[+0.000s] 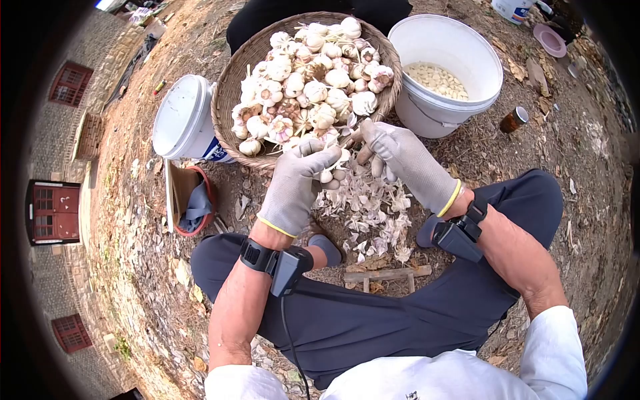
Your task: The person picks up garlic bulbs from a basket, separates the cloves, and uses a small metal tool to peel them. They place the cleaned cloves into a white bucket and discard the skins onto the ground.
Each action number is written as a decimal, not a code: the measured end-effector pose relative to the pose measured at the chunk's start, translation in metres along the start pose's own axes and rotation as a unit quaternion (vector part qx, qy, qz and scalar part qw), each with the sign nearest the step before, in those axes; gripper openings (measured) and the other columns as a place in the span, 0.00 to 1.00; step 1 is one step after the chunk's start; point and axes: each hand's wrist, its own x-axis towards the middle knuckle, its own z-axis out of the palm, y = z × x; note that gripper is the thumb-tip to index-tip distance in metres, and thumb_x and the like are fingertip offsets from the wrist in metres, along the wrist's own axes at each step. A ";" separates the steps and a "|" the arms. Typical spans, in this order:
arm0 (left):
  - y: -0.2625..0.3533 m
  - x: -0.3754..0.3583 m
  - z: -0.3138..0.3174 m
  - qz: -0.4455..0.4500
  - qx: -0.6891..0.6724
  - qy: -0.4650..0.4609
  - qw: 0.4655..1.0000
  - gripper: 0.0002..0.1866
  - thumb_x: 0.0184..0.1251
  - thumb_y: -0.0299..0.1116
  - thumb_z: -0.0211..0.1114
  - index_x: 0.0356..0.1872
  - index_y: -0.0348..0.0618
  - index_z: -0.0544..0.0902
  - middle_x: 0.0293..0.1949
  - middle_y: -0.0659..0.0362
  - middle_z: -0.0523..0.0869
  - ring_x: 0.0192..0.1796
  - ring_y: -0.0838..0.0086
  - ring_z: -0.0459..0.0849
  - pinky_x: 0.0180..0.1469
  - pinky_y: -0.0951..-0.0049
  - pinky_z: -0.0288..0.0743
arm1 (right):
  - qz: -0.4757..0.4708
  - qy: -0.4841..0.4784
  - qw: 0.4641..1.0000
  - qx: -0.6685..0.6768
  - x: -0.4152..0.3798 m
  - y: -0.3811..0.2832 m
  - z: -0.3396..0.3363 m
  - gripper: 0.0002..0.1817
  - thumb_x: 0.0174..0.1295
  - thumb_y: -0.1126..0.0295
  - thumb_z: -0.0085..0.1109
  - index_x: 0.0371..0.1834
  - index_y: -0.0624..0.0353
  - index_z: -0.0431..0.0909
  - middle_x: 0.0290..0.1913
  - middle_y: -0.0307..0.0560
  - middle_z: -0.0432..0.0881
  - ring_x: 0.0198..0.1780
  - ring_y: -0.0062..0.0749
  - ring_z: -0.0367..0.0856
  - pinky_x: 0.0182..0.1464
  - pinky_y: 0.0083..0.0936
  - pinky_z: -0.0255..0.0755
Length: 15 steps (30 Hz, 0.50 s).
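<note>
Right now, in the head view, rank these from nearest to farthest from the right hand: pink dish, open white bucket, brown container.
From the right hand:
1. Open white bucket: just beyond it, slightly right, peeled cloves inside.
2. Brown container: on the ground, right of the bucket.
3. Pink dish: far right, well beyond the container.

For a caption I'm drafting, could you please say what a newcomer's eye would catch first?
Probably the woven basket heaped with garlic bulbs, at top centre. Next come the open white bucket of pale cloves to its right and the papery skins littering the ground below.
</note>
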 end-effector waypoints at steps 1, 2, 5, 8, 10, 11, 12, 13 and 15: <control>-0.001 0.001 -0.001 0.000 0.000 0.000 1.000 0.12 0.78 0.35 0.74 0.52 0.39 0.86 0.41 0.62 0.91 0.35 0.80 0.90 0.35 0.79 0.84 | -0.027 -0.006 0.998 -0.058 0.001 0.002 -0.001 0.23 0.83 0.50 0.58 0.52 0.62 0.85 0.36 0.41 0.88 0.31 0.22 0.85 0.33 0.24 0.78; -0.001 0.001 -0.002 0.003 -0.001 0.011 1.000 0.11 0.78 0.35 0.74 0.51 0.39 0.86 0.41 0.61 0.91 0.34 0.79 0.90 0.36 0.79 0.84 | -0.054 -0.012 0.992 -0.116 0.002 0.004 -0.001 0.24 0.83 0.48 0.56 0.52 0.62 0.84 0.37 0.44 0.89 0.34 0.31 0.88 0.38 0.31 0.81; 0.002 0.001 -0.001 0.009 -0.001 0.032 0.999 0.11 0.78 0.35 0.74 0.51 0.39 0.85 0.41 0.61 0.91 0.34 0.79 0.90 0.36 0.79 0.84 | -0.211 0.022 0.922 -0.323 0.003 0.017 -0.003 0.22 0.81 0.50 0.58 0.53 0.61 0.84 0.41 0.55 0.89 0.43 0.51 0.91 0.46 0.44 0.82; 0.001 0.001 -0.003 0.016 0.002 0.038 0.999 0.11 0.78 0.34 0.74 0.50 0.39 0.85 0.40 0.61 0.91 0.34 0.79 0.90 0.35 0.79 0.85 | -0.245 0.044 0.878 -0.409 -0.008 0.014 0.002 0.20 0.79 0.52 0.60 0.53 0.59 0.85 0.44 0.60 0.88 0.47 0.59 0.90 0.47 0.49 0.82; 0.003 0.000 -0.002 0.019 0.004 0.036 0.999 0.11 0.78 0.34 0.73 0.50 0.38 0.85 0.40 0.61 0.91 0.34 0.79 0.90 0.35 0.79 0.85 | -0.259 0.055 0.863 -0.431 -0.013 0.013 0.006 0.19 0.78 0.52 0.61 0.52 0.59 0.84 0.44 0.59 0.89 0.47 0.58 0.90 0.47 0.50 0.82; 0.004 -0.002 0.000 0.015 0.015 0.043 0.999 0.11 0.78 0.34 0.74 0.50 0.38 0.85 0.40 0.60 0.91 0.34 0.79 0.90 0.36 0.79 0.85 | -0.272 0.066 0.847 -0.452 -0.015 0.013 0.007 0.19 0.78 0.53 0.61 0.51 0.59 0.84 0.44 0.58 0.89 0.47 0.57 0.90 0.46 0.50 0.82; 0.006 -0.003 0.001 0.011 0.026 0.050 0.998 0.11 0.78 0.34 0.74 0.50 0.38 0.85 0.40 0.60 0.91 0.34 0.79 0.90 0.36 0.79 0.85 | -0.272 0.066 0.847 -0.452 -0.014 0.014 0.007 0.19 0.78 0.53 0.61 0.51 0.59 0.84 0.44 0.58 0.89 0.47 0.57 0.90 0.46 0.50 0.82; 0.006 -0.003 0.001 0.011 0.026 0.051 0.998 0.11 0.78 0.34 0.74 0.50 0.38 0.85 0.40 0.60 0.91 0.34 0.79 0.90 0.36 0.79 0.85 | -0.279 0.067 0.835 -0.470 -0.013 0.017 0.006 0.18 0.78 0.53 0.61 0.51 0.59 0.84 0.44 0.58 0.89 0.47 0.57 0.91 0.46 0.50 0.82; 0.005 -0.002 0.001 0.008 0.015 0.056 0.998 0.09 0.79 0.30 0.72 0.50 0.37 0.84 0.37 0.60 0.91 0.32 0.76 0.90 0.31 0.79 0.83 | -0.285 0.068 0.822 -0.487 -0.012 0.018 0.006 0.18 0.77 0.54 0.62 0.50 0.59 0.84 0.44 0.57 0.89 0.46 0.57 0.91 0.45 0.49 0.82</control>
